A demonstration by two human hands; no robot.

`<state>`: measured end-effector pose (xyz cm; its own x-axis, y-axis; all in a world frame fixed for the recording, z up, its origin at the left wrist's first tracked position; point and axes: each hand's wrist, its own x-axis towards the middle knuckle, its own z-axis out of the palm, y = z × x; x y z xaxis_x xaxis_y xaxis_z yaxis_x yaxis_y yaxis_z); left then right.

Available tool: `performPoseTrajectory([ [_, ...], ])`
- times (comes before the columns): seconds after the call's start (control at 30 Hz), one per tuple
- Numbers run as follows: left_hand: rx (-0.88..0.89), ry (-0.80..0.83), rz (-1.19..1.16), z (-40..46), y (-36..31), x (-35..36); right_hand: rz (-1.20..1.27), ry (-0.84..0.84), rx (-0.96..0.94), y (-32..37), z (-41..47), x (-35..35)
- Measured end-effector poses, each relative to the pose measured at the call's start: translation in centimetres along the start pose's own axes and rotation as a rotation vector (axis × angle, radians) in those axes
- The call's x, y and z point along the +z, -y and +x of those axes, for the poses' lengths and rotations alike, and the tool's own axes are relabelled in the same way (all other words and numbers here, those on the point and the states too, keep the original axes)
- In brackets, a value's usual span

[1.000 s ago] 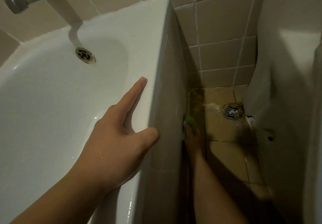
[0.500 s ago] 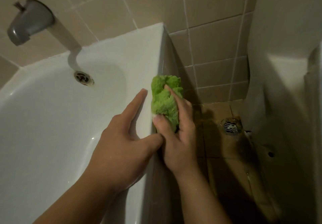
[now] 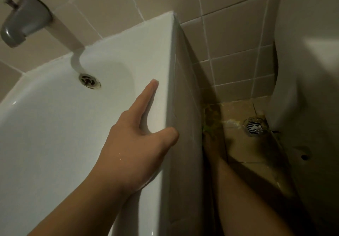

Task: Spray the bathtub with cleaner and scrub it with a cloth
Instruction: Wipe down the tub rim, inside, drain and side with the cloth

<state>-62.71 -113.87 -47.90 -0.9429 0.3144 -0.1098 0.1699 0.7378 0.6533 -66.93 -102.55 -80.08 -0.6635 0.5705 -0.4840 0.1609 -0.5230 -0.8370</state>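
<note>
The white bathtub (image 3: 55, 125) fills the left of the head view, its rim running up the middle. My left hand (image 3: 135, 144) lies flat on that rim, fingers spread, thumb hooked over the outer edge, holding nothing. My right hand (image 3: 212, 144) is low in the dark gap beside the tub's tiled outer side (image 3: 185, 125), near the floor. A sliver of the green cloth (image 3: 208, 129) shows at its fingertips, pressed against the tiles; most of the cloth and the fingers are in shadow. No spray bottle is in view.
A grey spout (image 3: 23, 20) juts from the tiled wall above the tub's overflow drain (image 3: 89, 81). A round floor drain (image 3: 254, 126) sits in the stained brown floor. A white fixture (image 3: 302, 70) crowds the right, leaving a narrow gap.
Half a second ago my right hand held the green cloth up at the tub's rim; now it has dropped down the tiled side to near the floor. My left hand stayed on the rim.
</note>
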Motion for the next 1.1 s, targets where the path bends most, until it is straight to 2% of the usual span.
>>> performPoseTrajectory([
  [0.1,-0.004,-0.004,-0.011,0.7,-0.1,0.0,0.070,0.021,-0.021,3.9,1.2,2.3],
  [0.17,0.002,-0.007,-0.032,1.3,0.0,0.0,0.072,0.089,-0.146,7.5,0.6,3.7],
  [0.27,0.029,-0.007,-0.043,2.2,0.2,0.1,-0.051,0.143,-0.355,12.5,-3.9,4.3],
  [0.37,0.044,-0.021,-0.034,3.1,0.3,0.1,0.078,0.240,-0.617,14.8,-9.3,4.0],
  [0.43,0.038,-0.022,-0.022,3.4,0.2,0.1,0.103,0.292,-0.691,14.0,-9.6,3.4],
  [0.5,0.023,-0.029,-0.012,3.4,0.0,0.0,0.041,0.243,-0.592,12.4,-7.3,3.2],
  [0.63,0.000,-0.039,-0.015,3.0,-0.6,0.0,0.053,0.115,-0.141,5.4,-0.7,2.0],
  [0.7,0.002,-0.042,-0.011,3.0,-0.6,0.1,-0.040,0.069,-0.038,1.4,1.4,0.3],
  [0.8,-0.002,-0.043,-0.040,3.4,-0.4,0.2,-0.166,0.084,-0.018,-0.5,2.2,-1.1],
  [0.97,-0.005,-0.052,-0.051,4.2,-0.4,0.2,0.012,0.077,-0.041,6.0,3.0,2.5],
  [1.03,-0.007,-0.047,-0.063,4.6,-0.6,0.2,0.015,0.102,-0.137,9.3,2.3,4.3],
  [1.1,0.000,-0.040,-0.042,5.1,-0.7,0.1,-0.053,0.119,-0.325,12.6,0.2,5.5],
])
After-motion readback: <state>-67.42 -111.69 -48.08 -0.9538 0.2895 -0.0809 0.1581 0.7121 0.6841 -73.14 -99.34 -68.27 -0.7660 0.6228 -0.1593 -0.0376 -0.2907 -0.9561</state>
